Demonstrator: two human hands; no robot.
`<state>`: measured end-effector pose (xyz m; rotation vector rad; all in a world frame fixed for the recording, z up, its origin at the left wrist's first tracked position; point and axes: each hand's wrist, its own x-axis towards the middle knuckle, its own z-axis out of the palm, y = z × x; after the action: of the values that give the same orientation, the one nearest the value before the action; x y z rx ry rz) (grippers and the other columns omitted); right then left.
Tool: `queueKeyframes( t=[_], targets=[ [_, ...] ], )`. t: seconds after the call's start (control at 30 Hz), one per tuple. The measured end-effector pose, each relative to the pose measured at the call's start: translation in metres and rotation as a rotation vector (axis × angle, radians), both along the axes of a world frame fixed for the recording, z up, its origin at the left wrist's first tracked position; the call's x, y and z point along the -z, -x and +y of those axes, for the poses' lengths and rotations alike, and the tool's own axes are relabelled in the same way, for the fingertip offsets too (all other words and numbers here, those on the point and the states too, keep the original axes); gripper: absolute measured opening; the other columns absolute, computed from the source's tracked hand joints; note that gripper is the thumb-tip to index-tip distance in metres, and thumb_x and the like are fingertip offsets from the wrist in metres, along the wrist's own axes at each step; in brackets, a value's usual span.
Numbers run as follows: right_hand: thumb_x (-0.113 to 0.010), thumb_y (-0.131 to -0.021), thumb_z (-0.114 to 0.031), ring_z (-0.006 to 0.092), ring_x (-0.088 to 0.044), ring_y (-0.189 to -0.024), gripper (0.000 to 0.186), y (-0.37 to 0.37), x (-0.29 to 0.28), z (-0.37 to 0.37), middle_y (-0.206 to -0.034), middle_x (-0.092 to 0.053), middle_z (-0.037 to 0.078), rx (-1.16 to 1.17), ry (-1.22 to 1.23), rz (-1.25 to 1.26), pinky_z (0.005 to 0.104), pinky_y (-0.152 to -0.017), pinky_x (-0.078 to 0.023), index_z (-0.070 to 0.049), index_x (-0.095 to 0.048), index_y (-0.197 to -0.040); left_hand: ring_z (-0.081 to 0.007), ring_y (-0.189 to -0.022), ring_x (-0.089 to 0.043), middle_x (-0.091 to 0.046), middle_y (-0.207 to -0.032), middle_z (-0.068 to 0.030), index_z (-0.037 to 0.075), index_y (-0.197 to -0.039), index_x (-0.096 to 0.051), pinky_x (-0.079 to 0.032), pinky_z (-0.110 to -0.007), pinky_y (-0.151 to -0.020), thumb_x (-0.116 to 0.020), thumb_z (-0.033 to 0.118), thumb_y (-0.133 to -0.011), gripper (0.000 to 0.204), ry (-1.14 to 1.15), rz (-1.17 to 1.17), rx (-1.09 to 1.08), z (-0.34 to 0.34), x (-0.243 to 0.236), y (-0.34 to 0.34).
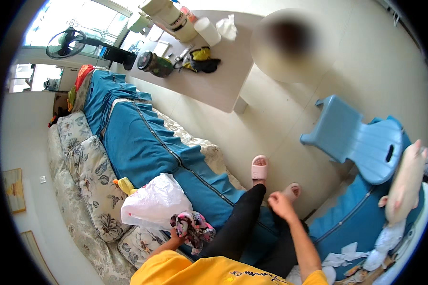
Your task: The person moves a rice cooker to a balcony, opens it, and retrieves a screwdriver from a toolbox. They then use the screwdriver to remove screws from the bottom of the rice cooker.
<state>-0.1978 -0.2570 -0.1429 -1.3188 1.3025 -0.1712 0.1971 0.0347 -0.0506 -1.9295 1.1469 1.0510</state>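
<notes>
I sit on a sofa with a blue cover (142,142), my legs in black trousers, pink slippers (259,167) on my feet. My left hand (178,234) grips a crumpled, multicoloured patterned cloth (194,229) beside my left thigh. Right behind the cloth lies a white plastic bag (153,202) on the sofa seat, with a yellow item (125,185) peeking out at its far side. My right hand (281,205) rests near my right knee with fingers curled, holding nothing that I can see.
A blue plastic child's chair (361,137) lies tipped on the floor to the right. A pale table (214,71) ahead carries a round jar, cups, tissue and small tools. A fan (65,43) stands by the window. Floral cushions (88,171) line the sofa back. White cloths and a pink soft toy (406,183) lie at right.
</notes>
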Motion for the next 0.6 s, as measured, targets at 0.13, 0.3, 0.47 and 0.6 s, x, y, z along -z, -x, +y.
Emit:
queueKeyframes(
  t=[0.13,0.3,0.47,0.6],
  targets=[
    [-0.059,-0.079,-0.017,0.0163,-0.063,-0.071,0.021,0.003,-0.116,0.001,-0.081,-0.066,0.010,-0.152,-0.198,-0.098,0.0305,-0.065,-0.050,-0.001,-0.064,-0.092,-0.0336,-0.110,-0.046,-0.046,-0.124,-0.0145,0.013,-0.125,-0.044,-0.032,-0.056,-0.091,-0.062,0.031,-0.069,0.062,0.064,-0.359,0.235,0.003,-0.065,0.009],
    [-0.049,-0.085,-0.019,0.0143,-0.063,-0.064,0.025,0.037,-0.219,-0.047,-0.074,-0.065,0.008,0.046,-0.225,0.064,0.0259,-0.054,-0.050,0.000,-0.064,-0.087,-0.0308,-0.099,-0.056,-0.061,-0.103,-0.0125,0.008,-0.096,-0.066,-0.041,-0.049,-0.082,-0.060,0.031,-0.070,0.035,-0.231,-0.146,-0.150,-0.038,-0.155,0.040],
    [-0.041,-0.090,-0.028,0.0148,-0.057,-0.046,0.040,0.091,-0.257,-0.090,-0.058,-0.058,0.008,0.377,-0.340,0.146,0.0279,-0.042,-0.044,-0.001,-0.055,-0.062,-0.0372,-0.077,-0.062,-0.064,-0.081,-0.0212,-0.001,-0.078,-0.066,-0.048,-0.043,-0.071,-0.061,0.044,-0.073,0.045,-0.009,0.106,-0.414,-0.013,-0.106,0.051],
    [-0.041,-0.090,-0.034,0.0166,-0.051,-0.039,0.047,0.131,-0.283,-0.092,-0.050,-0.054,0.008,0.486,-0.429,0.372,0.0284,-0.038,-0.041,-0.001,-0.054,-0.059,-0.0372,-0.077,-0.062,-0.064,-0.084,-0.0193,0.003,-0.081,-0.066,-0.047,-0.043,-0.069,-0.057,0.042,-0.077,0.040,0.254,0.341,-0.637,-0.167,-0.180,0.067]
  ],
)
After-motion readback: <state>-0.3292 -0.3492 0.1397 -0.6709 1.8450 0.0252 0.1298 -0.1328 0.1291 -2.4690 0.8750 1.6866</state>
